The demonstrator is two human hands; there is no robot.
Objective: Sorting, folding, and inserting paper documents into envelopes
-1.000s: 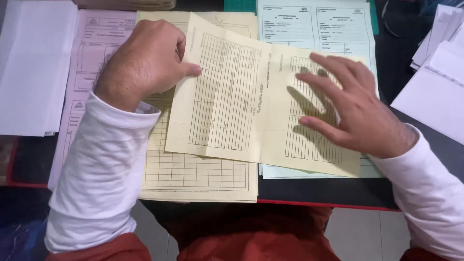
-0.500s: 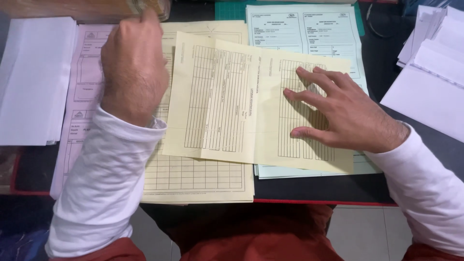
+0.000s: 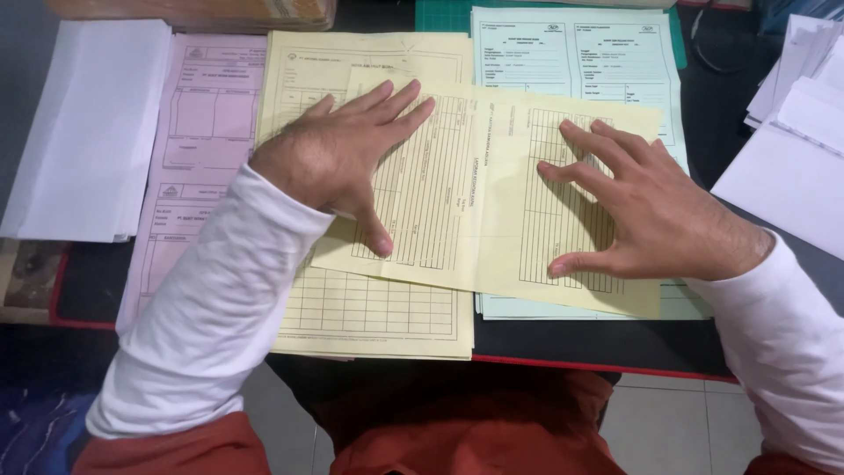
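Observation:
A creased yellow ruled form (image 3: 497, 189) lies spread across the desk in front of me, tilted a little. My left hand (image 3: 338, 163) lies flat on its left half, fingers spread, thumb near the lower edge. On the right half my right hand (image 3: 642, 207) presses down with fingers apart. Neither hand holds anything. Under the left half lies a stack of yellow gridded forms (image 3: 369, 312). Pale green forms (image 3: 571, 53) sit beneath the right half.
Pink forms (image 3: 189, 132) lie left of the yellow stack, with white paper (image 3: 83, 123) beyond them. More white sheets (image 3: 787, 149) sit at the right. A brown package (image 3: 202, 13) is at the top. The dark desk has a red front edge (image 3: 598, 363).
My left hand came down from the top of the desk and opened flat on the yellow form's left half. My right hand stayed pressed on the right half.

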